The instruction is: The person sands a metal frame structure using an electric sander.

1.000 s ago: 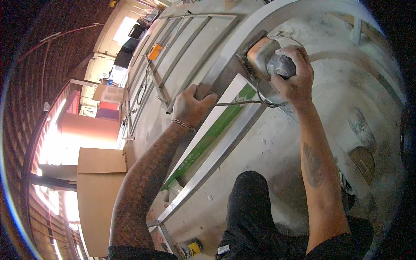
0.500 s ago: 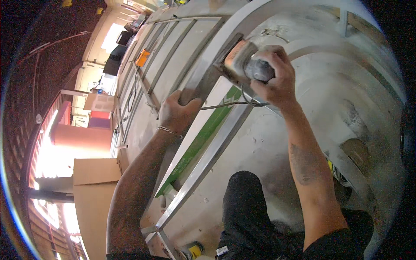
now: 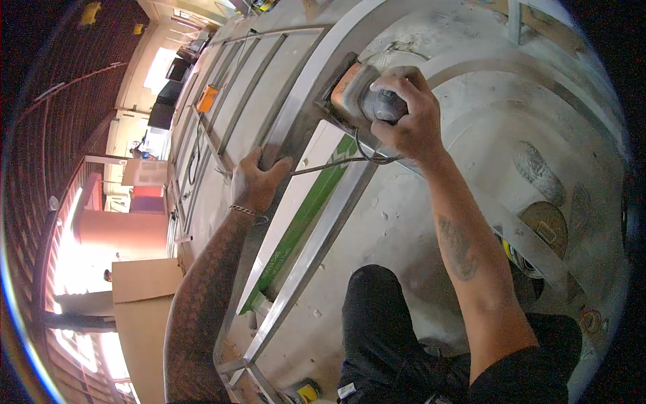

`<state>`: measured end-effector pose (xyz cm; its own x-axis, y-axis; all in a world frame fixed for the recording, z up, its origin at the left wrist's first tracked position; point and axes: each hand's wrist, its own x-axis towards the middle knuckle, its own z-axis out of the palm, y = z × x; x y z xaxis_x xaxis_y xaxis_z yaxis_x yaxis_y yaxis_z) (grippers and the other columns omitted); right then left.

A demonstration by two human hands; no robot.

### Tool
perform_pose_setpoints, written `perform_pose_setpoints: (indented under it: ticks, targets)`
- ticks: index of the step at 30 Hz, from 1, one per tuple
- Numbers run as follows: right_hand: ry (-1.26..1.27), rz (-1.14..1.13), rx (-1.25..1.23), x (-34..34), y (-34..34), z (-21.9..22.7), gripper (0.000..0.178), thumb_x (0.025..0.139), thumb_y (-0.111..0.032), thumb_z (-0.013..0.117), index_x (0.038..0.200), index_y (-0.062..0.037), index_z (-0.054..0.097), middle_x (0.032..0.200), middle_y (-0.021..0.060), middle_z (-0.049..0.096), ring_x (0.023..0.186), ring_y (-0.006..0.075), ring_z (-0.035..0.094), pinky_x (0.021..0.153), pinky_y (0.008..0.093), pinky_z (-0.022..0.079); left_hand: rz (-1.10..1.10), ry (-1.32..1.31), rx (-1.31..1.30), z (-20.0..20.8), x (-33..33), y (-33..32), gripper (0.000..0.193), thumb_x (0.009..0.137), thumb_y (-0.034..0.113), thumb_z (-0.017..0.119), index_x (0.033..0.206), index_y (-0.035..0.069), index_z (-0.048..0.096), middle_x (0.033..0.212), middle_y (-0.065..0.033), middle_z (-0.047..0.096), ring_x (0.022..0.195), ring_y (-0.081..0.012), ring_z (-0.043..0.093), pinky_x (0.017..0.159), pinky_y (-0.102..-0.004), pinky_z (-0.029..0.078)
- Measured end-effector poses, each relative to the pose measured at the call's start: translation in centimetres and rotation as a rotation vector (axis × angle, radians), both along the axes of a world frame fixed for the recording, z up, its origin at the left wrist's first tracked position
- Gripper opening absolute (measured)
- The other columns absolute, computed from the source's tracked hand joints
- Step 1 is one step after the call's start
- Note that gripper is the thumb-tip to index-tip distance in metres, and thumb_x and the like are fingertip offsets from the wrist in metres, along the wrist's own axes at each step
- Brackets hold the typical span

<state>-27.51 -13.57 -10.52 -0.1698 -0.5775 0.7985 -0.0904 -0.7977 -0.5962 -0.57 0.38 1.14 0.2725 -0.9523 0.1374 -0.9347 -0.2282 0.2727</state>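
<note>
My right hand (image 3: 414, 121) is wrapped round the dark rounded top of an orange and grey power sander (image 3: 350, 87). The sander rests against a long, curved grey band (image 3: 296, 124), and its sole is mostly hidden. Further down the band, my left hand (image 3: 254, 183) grips the edge, thumb on one side and fingers over the other. A dark cable (image 3: 326, 165) loops below the sander and runs toward my left hand. Beneath the band lies a white board with a green stripe (image 3: 303, 215), beside a bare metal bar (image 3: 309, 259).
A metal frame with crossbars (image 3: 245, 87) lies on the dusty floor at the far left, with an orange box (image 3: 206, 98) on it. Cardboard (image 3: 145, 283) stands at left. Another curved grey piece (image 3: 531, 246) and a round tin (image 3: 515, 259) are at right.
The whole view has shifted a little, so things sit slightly further left and lower. Both hands keep their hold, and the sander stays at about the same place on the band.
</note>
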Motion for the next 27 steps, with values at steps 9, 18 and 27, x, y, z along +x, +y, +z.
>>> perform_pose_setpoints:
  ticks: [9, 18, 27]
  targets:
    - [0.019, 0.04, 0.033, -0.2, 0.0, 1.3, 0.052, 0.055, -0.014, 0.078, 0.107, -0.0186, 0.071, 0.105, 0.0129, 0.066, 0.096, 0.0382, 0.07, 0.083, 0.0465, 0.059, 0.005, 0.109, -0.025, -0.5, 1.2, 0.1, 0.057, 0.077, 0.05, 0.078, 0.101, -0.003, 0.074, 0.094, -0.0232, 0.075, 0.088, -0.0301, 0.073, 0.079, -0.0442, 0.055]
    - [0.087, 0.077, 0.058, -0.6, -0.2, 1.4, 0.049, 0.06, -0.009, 0.071, 0.109, -0.0102, 0.069, 0.109, 0.0154, 0.065, 0.103, 0.0391, 0.067, 0.092, 0.0444, 0.055, 0.061, 0.045, -0.022, -0.9, 0.5, 0.1, 0.057, 0.075, 0.05, 0.077, 0.096, -0.003, 0.073, 0.083, -0.0203, 0.073, 0.081, -0.0313, 0.072, 0.077, -0.0454, 0.055]
    - [0.073, 0.003, 0.039, -0.5, -0.7, 1.2, 0.05, 0.057, -0.013, 0.075, 0.107, -0.0155, 0.07, 0.105, 0.013, 0.065, 0.095, 0.0375, 0.068, 0.083, 0.0459, 0.058, 0.011, -0.055, 0.008, -0.1, 0.1, -0.1, 0.055, 0.078, 0.049, 0.076, 0.097, -0.003, 0.074, 0.088, -0.0241, 0.074, 0.083, -0.0346, 0.072, 0.078, -0.0472, 0.055]
